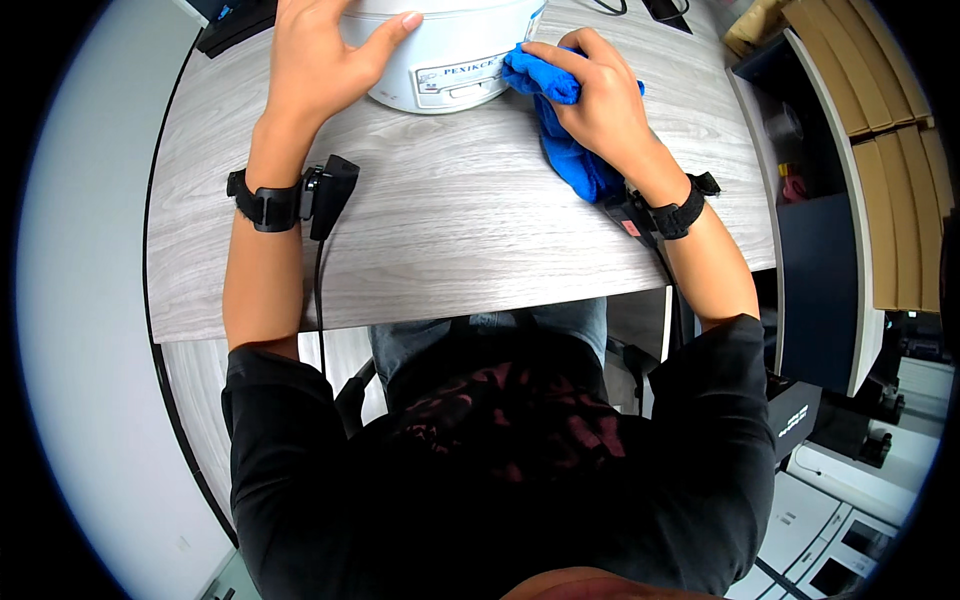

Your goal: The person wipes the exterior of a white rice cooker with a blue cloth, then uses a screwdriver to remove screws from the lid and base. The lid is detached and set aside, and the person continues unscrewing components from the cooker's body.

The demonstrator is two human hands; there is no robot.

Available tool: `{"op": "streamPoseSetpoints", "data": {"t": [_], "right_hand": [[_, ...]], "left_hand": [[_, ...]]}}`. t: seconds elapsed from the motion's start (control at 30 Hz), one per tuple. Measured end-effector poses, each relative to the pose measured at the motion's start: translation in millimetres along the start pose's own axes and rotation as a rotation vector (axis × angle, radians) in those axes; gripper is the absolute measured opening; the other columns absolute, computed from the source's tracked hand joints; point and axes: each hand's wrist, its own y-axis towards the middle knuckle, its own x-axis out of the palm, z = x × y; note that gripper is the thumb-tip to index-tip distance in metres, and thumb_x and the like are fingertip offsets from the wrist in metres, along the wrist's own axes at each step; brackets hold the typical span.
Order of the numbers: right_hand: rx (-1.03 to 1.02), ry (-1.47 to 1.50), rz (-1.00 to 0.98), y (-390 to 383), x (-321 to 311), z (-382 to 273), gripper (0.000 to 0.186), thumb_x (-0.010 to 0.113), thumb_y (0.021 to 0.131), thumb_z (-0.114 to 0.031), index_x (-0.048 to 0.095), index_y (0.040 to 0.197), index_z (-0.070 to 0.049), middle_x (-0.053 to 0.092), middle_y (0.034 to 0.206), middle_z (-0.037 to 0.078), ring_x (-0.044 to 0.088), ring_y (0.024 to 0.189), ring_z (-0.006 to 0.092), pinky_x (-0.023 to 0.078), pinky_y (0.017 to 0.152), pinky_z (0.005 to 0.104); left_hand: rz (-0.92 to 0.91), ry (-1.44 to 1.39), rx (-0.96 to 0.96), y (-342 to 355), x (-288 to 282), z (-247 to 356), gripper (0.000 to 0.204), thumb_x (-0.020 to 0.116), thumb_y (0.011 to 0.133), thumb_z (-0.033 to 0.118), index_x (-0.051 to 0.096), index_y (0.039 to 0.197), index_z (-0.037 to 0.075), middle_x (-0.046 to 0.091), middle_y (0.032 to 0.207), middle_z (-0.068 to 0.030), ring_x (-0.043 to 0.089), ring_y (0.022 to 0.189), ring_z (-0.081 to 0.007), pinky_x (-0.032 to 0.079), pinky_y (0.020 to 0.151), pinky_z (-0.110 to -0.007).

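Note:
A white, round-sided appliance point(440, 40) with a label and small latch on its front stands at the top of the view, partly cropped. My left hand point(325, 65) grips its left side, thumb against the front; the fingertips are out of view. Bunched blue cloth point(575, 165) is in my right hand point(600, 100), its upper fold touching the appliance's right side and the rest draped on the grey wood-grain desk point(460, 220). Black strapped devices with cables are on both wrists.
At right stands an open dark cabinet point(820, 280), with stacked cardboard boxes point(890, 210) beside it. A dark box point(790, 410) sits below. A pale wall point(90, 300) runs along the left. Dark cables and objects lie at the desk's far edge.

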Motion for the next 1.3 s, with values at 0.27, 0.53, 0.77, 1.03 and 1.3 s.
{"op": "streamPoseSetpoints", "data": {"t": [0.27, 0.53, 0.77, 1.03, 1.3], "right_hand": [[0.047, 0.004, -0.143, -9.5, 9.4, 5.9, 0.047, 0.075, 0.072, 0.002, 0.076, 0.115, -0.015, 0.062, 0.097, 0.010, 0.062, 0.092, 0.0299, 0.054, 0.078, 0.0389], [0.016, -0.089, -0.225, -11.9, 15.6, 4.7, 0.043, 0.074, 0.077, 0.001, 0.076, 0.116, -0.017, 0.059, 0.092, 0.010, 0.059, 0.088, 0.0287, 0.052, 0.076, 0.0383], [0.028, -0.102, -0.263, -11.4, 16.8, 1.6, 0.043, 0.073, 0.075, 0.001, 0.076, 0.114, -0.016, 0.059, 0.092, 0.011, 0.059, 0.091, 0.0298, 0.051, 0.079, 0.0393], [0.009, -0.104, -0.259, -11.5, 16.0, -7.6, 0.041, 0.075, 0.071, 0.003, 0.077, 0.110, -0.010, 0.059, 0.093, 0.011, 0.059, 0.092, 0.0302, 0.051, 0.082, 0.0382], [-0.029, -0.124, -0.286, -12.4, 24.0, -20.9, 0.044, 0.077, 0.070, 0.002, 0.076, 0.112, -0.011, 0.060, 0.099, 0.011, 0.059, 0.097, 0.0296, 0.052, 0.084, 0.0383]], "left_hand": [[-0.003, -0.023, -0.007, 0.2, 0.9, -0.2, 0.050, 0.080, 0.066, 0.012, 0.070, 0.114, 0.004, 0.063, 0.120, -0.0198, 0.055, 0.114, -0.0371, 0.045, 0.099, -0.045], [0.001, -0.009, -0.013, 0.4, -1.4, 0.6, 0.050, 0.081, 0.066, 0.012, 0.070, 0.114, 0.003, 0.063, 0.121, -0.0193, 0.055, 0.114, -0.0367, 0.044, 0.100, -0.045], [0.000, -0.035, -0.054, -1.3, -0.9, 3.5, 0.051, 0.081, 0.066, 0.011, 0.070, 0.115, 0.003, 0.063, 0.123, -0.0197, 0.054, 0.116, -0.0364, 0.044, 0.101, -0.045], [0.038, -0.027, -0.022, -3.8, 2.5, -0.7, 0.052, 0.082, 0.065, 0.011, 0.070, 0.115, 0.005, 0.063, 0.121, -0.0195, 0.054, 0.116, -0.0375, 0.044, 0.101, -0.046], [0.037, -0.039, -0.015, -1.9, 1.8, -1.4, 0.052, 0.082, 0.065, 0.010, 0.069, 0.115, 0.004, 0.062, 0.121, -0.0196, 0.054, 0.115, -0.0383, 0.044, 0.100, -0.046]]}}
